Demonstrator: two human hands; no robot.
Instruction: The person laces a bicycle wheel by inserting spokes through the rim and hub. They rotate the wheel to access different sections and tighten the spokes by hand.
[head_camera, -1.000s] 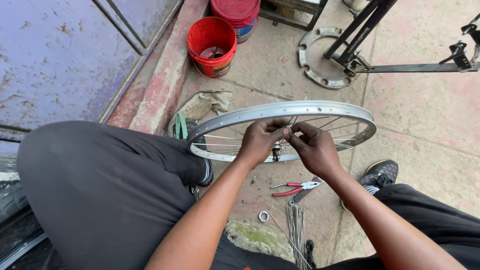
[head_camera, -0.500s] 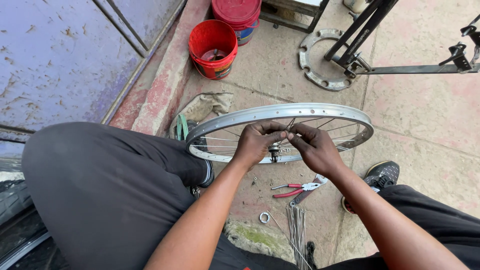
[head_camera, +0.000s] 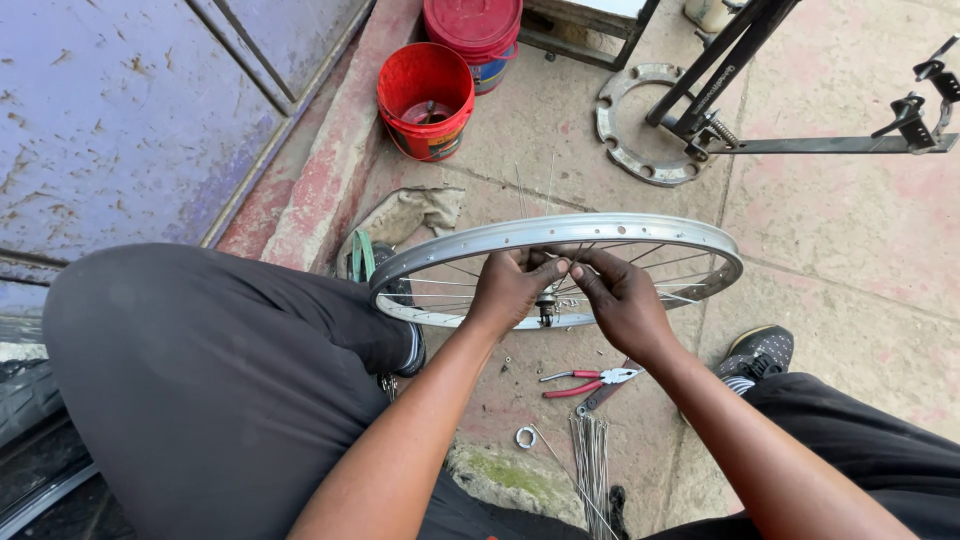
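**A:** Starting at the bottom edge of the frame: there's a bundle of loose spokes (head_camera: 592, 455) lying on the concrete, a small metal ring (head_camera: 526, 437) just left of them, and red-handled pliers (head_camera: 590, 380) a bit further up.

**B:** And the hands?

**A:** Dead centre. Left hand (head_camera: 512, 290) and right hand (head_camera: 622, 300) meet fingertip to fingertip over the middle of the silver wheel rim (head_camera: 640, 229). Both are curled in tight, pinching at spokes right above the hub (head_camera: 546, 305). Can't make out which spoke each one has, too fine. The rim sits roughly flat across the centre of the frame, between the knees.

**B:** Any containers?

**A:** Yep, top middle. An open red bucket (head_camera: 425, 100) with something dark and wet-looking at the bottom, can't tell what exactly. Behind it, a second tub with a red lid (head_camera: 472, 22) on, so its contents are hidden. To their right lies a grey metal flange ring (head_camera: 628, 125), with a black stand (head_camera: 720, 75) standing on it.
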